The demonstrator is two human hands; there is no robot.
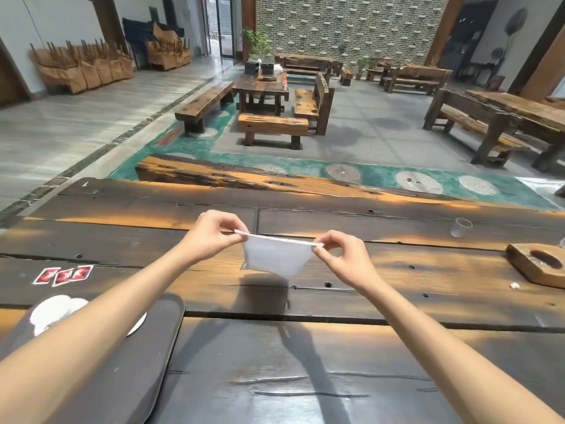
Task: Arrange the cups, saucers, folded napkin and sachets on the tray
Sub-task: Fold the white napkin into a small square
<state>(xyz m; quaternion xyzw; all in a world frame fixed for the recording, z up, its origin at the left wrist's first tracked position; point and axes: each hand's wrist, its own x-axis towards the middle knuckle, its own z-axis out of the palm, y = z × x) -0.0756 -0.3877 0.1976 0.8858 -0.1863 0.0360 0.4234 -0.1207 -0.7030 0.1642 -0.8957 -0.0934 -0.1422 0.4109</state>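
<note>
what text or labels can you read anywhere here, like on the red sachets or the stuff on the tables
None can be read.
red sachets: a pale printed patch on each, too blurred to read.
bottle on the far table: orange label, too small to read.
napkin, held by left hand and right hand: plain white, no print.
tray, clear cup and wooden block: no markings visible.

A tray [146,356] lies on the table [305,362] at the near left, with saucers [55,310] on it. Sachets [63,274] lie just beyond the tray. A napkin [275,258] hangs above the table's middle. A cup [460,227] stands far right, a wooden block [538,267] nearer.
</note>
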